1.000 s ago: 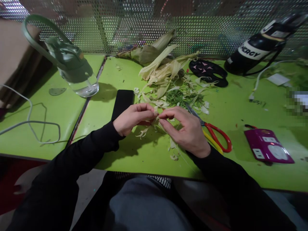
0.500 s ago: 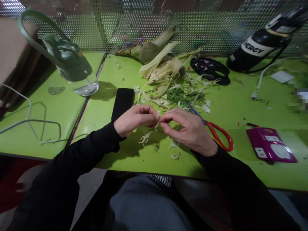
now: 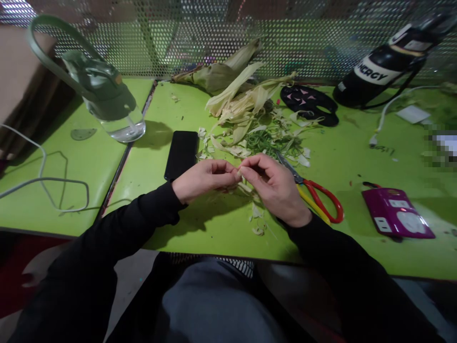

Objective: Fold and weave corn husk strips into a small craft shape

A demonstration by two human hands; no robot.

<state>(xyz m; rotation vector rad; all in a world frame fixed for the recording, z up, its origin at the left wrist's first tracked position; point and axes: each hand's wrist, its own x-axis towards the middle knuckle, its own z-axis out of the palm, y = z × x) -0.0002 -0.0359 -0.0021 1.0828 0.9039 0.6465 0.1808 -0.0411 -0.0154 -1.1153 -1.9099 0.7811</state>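
Note:
My left hand (image 3: 207,180) and my right hand (image 3: 276,186) meet at the fingertips over the green table. Both pinch a small pale husk piece (image 3: 246,187), whose strips hang below the fingers; its upper end is hidden by them. Beyond my hands lies a pile of pale corn husks (image 3: 246,105) with green shreds (image 3: 264,141). Red-handled scissors (image 3: 337,209) lie just right of my right hand, partly over something yellow (image 3: 314,205). A black phone (image 3: 181,153) is behind my left wrist.
A green water bottle (image 3: 107,95) stands at the left near a cable (image 3: 87,195). At the right are a black bottle (image 3: 374,76), a black palette-shaped piece (image 3: 309,105) and a purple box (image 3: 398,213). A perforated screen (image 3: 171,38) borders the table's back.
My left hand has shifted slightly right. My right hand has turned and moved a little left, and the hanging husk strips have swung from the left to beneath my right fingers.

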